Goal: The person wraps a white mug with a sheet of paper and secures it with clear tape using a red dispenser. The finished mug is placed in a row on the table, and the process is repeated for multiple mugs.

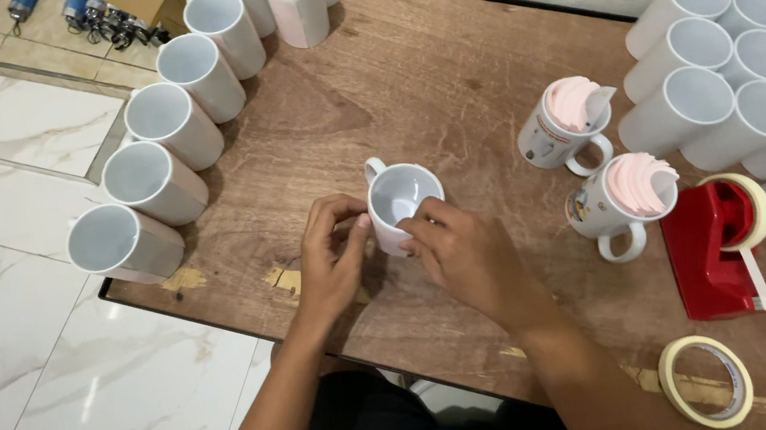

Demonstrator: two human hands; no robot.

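A white mug [403, 194] with its handle pointing away stands on the brown wooden table [403, 72] in the middle of the head view. My left hand [329, 257] presses its fingertips against the mug's near left side. My right hand [463, 249] grips the near right side of the mug, thumb and fingers on its wall. Both hands touch the mug's outer surface close together; what lies under the fingers is hidden.
A curved row of white mugs [153, 177] lines the table's left edge. Stacked white mugs [741, 65] lie at the right. Two printed mugs stuffed with pink sheets [574, 118] [625, 196] stand beside a red tape dispenser [717, 243]. A tape roll [706, 381] lies near the front edge.
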